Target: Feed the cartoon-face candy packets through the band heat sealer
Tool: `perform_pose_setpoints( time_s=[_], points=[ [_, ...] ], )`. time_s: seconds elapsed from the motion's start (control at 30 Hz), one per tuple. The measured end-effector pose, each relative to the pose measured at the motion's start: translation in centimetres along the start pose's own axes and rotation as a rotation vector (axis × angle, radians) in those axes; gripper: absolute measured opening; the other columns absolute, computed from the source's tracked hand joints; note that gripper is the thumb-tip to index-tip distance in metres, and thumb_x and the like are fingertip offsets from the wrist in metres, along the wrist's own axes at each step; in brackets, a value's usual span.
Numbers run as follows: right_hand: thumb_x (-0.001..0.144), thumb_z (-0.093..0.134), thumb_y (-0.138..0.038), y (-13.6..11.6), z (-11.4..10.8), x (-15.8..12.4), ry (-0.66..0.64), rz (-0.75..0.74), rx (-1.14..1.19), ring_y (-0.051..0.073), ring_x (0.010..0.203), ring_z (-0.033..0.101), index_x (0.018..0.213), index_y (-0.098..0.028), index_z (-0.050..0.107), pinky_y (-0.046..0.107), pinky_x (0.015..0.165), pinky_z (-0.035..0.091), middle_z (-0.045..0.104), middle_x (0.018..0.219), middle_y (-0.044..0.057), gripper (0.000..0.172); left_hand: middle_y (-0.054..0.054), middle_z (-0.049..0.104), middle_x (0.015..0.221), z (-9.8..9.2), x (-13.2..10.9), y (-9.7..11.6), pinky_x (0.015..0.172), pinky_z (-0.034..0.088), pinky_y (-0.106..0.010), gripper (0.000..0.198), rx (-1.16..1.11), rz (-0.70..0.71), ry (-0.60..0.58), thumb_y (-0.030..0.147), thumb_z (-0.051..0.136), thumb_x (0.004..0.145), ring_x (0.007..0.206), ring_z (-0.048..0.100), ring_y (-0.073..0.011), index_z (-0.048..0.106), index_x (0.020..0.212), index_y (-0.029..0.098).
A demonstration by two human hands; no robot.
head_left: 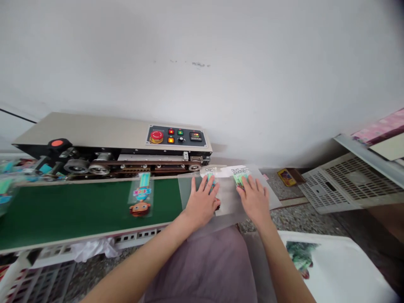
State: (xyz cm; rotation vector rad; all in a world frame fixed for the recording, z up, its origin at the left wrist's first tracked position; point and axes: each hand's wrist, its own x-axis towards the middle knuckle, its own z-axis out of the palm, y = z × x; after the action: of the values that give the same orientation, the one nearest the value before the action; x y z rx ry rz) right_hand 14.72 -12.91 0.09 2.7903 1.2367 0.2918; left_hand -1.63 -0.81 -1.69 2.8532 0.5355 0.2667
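My left hand (202, 203) lies flat with spread fingers over a small clear packet (209, 173), most of which it covers. Farther right, my right hand (255, 198) rests open on more green-printed packets (239, 179) whose top ends show past the fingertips. Both hands are on a translucent sheet (229, 216) at the end of a green conveyor belt (94, 210). On the belt lies one clear packet (141, 194) with a green strip, blue lettering and a brown cartoon face. Behind the belt stands a band sealing machine (104, 134).
The machine's control panel (178, 136) has a red stop button and lit switches. At the right are a pale plastic crate (328, 185), a small box (288, 177) on the floor and a white surface (347, 261). Blurred packets (6, 187) sit at the belt's far left.
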Motion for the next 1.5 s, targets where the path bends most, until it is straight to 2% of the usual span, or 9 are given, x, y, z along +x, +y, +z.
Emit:
perform_pose_setpoints(
  time_s=[0.2,0.33,0.43,0.53,0.7,0.9,1.13,1.33,1.5],
  points=[
    [0.104,0.038,-0.045,-5.8,1.4,-1.4,-0.004,-0.004,0.04,0.036,0.149,0.028,0.153,-0.012,0.041,0.061,0.119,0.017,0.036,0.161,0.017,0.06,-0.009,0.027,0.166,1.4,-2.3,-2.4,0.119,0.019,-0.071,0.054,0.065,-0.02,0.066,0.046,0.032,0.106,0.154,0.022,-0.032,0.039,0.154,0.023],
    [0.104,0.034,-0.05,-10.1,-0.5,-1.6,-0.055,0.011,0.186,0.038,0.144,0.035,0.152,-0.008,0.043,0.059,0.11,0.033,0.034,0.161,0.019,0.064,-0.011,0.029,0.165,-0.7,-4.0,-4.6,0.119,0.018,-0.07,0.053,0.131,-0.1,0.001,0.042,0.036,0.105,0.153,0.025,-0.034,0.042,0.153,0.022],
    [0.105,0.032,-0.048,-8.7,-2.0,-1.4,-0.039,-0.073,0.279,0.035,0.14,0.042,0.152,-0.013,0.045,0.051,0.107,0.039,0.037,0.161,0.016,0.06,-0.015,0.034,0.162,-3.1,-4.3,-5.2,0.118,0.018,-0.071,0.053,0.168,-0.203,-0.065,0.042,0.041,0.103,0.15,0.029,-0.0394,0.046,0.15,0.017],
    [0.105,0.031,-0.039,-4.1,-2.2,-0.7,0.02,-0.062,0.251,0.031,0.139,0.043,0.146,-0.023,0.054,0.05,0.11,0.037,0.045,0.158,0.009,0.05,-0.018,0.039,0.159,-4.7,-3.2,-3.9,0.12,0.015,-0.07,0.053,0.154,-0.252,-0.061,0.038,0.042,0.103,0.148,0.032,-0.0401,0.048,0.149,0.011],
    [0.104,0.036,-0.037,0.9,0.0,0.4,-0.063,0.101,0.049,0.033,0.146,0.034,0.151,-0.021,0.048,0.052,0.115,0.032,0.041,0.16,0.009,0.05,-0.016,0.033,0.163,-2.4,0.0,0.3,0.121,0.018,-0.067,0.055,-0.002,-0.066,-0.046,0.043,0.035,0.106,0.152,0.027,-0.0338,0.043,0.152,0.014],
    [0.106,0.032,-0.042,-3.3,1.9,-1.2,-0.027,0.032,0.0,0.034,0.149,0.028,0.155,-0.025,0.04,0.057,0.117,0.026,0.033,0.164,0.006,0.053,-0.01,0.025,0.167,1.5,-0.6,-0.9,0.12,0.018,-0.07,0.058,0.007,-0.013,0.027,0.05,0.031,0.105,0.155,0.02,-0.0313,0.038,0.155,0.022],
    [0.104,0.035,-0.048,-9.2,-1.1,-1.3,-0.037,-0.055,0.088,0.038,0.126,0.05,0.148,-0.016,0.051,0.056,0.104,0.035,0.046,0.155,0.017,0.057,-0.013,0.033,0.164,-1.0,-3.6,-5.4,0.118,0.018,-0.071,0.055,0.104,-0.103,-0.003,0.045,0.032,0.105,0.152,0.026,-0.036,0.043,0.152,0.02],
    [0.106,0.032,-0.04,-7.5,-2.7,-1.0,-0.1,-0.184,0.113,0.033,0.124,0.052,0.145,-0.028,0.055,0.048,0.098,0.04,0.046,0.157,0.005,0.047,-0.018,0.039,0.159,-3.7,-3.1,-4.1,0.121,0.014,-0.067,0.048,0.104,-0.132,-0.01,0.027,0.035,0.103,0.15,0.032,-0.0352,0.05,0.145,0.01],
    [0.104,0.036,-0.031,-5.1,-2.0,-0.6,-0.132,-0.175,0.066,0.033,0.132,0.047,0.144,-0.027,0.056,0.05,0.104,0.038,0.048,0.155,0.003,0.044,-0.018,0.037,0.16,-1.9,-0.5,-0.8,0.124,0.014,-0.064,0.051,0.009,0.04,-0.029,0.029,0.033,0.105,0.151,0.029,-0.0308,0.043,0.15,0.007]
  ],
)
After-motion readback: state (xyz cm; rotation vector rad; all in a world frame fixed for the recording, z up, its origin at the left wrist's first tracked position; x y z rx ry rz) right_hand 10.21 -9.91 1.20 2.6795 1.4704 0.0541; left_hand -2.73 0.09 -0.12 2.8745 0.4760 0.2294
